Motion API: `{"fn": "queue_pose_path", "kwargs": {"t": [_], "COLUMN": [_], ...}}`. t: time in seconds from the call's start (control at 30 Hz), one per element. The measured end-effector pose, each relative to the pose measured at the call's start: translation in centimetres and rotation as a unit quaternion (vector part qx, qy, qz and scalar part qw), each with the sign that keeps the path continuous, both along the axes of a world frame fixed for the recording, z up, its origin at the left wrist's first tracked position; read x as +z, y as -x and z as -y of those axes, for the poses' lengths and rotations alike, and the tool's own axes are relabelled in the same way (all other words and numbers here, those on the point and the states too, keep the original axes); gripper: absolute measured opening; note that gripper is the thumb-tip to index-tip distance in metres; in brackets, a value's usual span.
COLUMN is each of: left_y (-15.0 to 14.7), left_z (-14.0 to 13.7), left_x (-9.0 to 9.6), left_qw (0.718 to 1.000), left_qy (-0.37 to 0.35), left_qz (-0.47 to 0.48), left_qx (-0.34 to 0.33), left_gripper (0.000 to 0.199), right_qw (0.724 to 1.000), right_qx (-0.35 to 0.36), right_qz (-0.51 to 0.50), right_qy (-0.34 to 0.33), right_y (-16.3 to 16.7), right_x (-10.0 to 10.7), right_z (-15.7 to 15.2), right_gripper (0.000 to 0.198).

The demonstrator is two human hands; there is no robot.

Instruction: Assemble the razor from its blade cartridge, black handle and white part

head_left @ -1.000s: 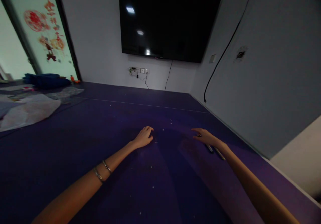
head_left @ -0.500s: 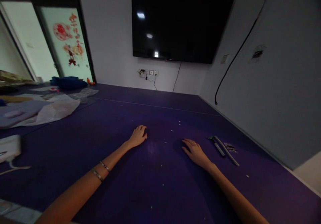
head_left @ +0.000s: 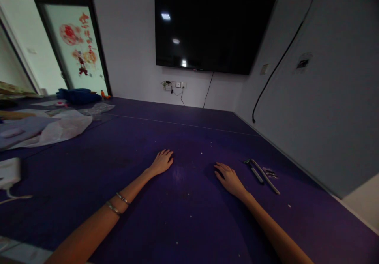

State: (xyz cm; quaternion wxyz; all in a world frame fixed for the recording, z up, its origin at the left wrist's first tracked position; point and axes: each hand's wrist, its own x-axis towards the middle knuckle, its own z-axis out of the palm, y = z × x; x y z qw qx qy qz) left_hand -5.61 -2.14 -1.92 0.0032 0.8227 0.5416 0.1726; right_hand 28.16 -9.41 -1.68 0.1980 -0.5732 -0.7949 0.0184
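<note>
My left hand (head_left: 162, 161) rests palm down on the purple table (head_left: 142, 220), its fingers stretched out and holding nothing. Two bracelets (head_left: 114, 208) circle that forearm. Across a bare stretch of tabletop, my right hand (head_left: 228, 176) also lies palm down with fingers extended and nothing in it. Closest to the right hand, on its right, are a slim grey-handled tool (head_left: 257, 175) and a curved pale strip (head_left: 265, 176) that meet at their far ends. Small white bits (head_left: 201, 153) are scattered between and around the hands.
A black television (head_left: 213, 31) hangs on the wall above sockets (head_left: 178, 85). At left lie a plastic sheet (head_left: 68, 128), a blue cloth bundle (head_left: 78, 95) and a white charger-like box (head_left: 10, 173) with a cord. A black cable (head_left: 274, 72) dangles along the right wall.
The whole view has shifted very slightly. My left fingers look a little more spread, and a white speck by the left thumb no longer shows. The right hand stays put.
</note>
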Motion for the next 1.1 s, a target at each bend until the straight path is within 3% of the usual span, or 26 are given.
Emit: {"fn": "queue_pose_path", "kwargs": {"t": [0.87,1.0,1.1], "left_y": [0.3,0.3,0.4], "left_z": [-0.1,-0.2,-0.3], "left_x": [0.0,-0.1,-0.2], "left_qw": [1.0,1.0,1.0], "left_qy": [0.002,-0.005,-0.003], "left_qz": [-0.004,-0.008,-0.008], "left_qx": [-0.001,-0.002,-0.006], "left_gripper": [0.044,0.044,0.045], "right_qw": [1.0,0.998,0.988], "right_qx": [0.012,0.021,-0.003], "right_qz": [-0.012,-0.06,-0.157], "right_qy": [-0.007,-0.001,0.006], "right_y": [-0.2,-0.3,-2.1], "right_x": [-0.4,-0.3,1.1], "right_z": [-0.1,-0.6,-1.4], "right_gripper": [0.041,0.04,0.039]}}
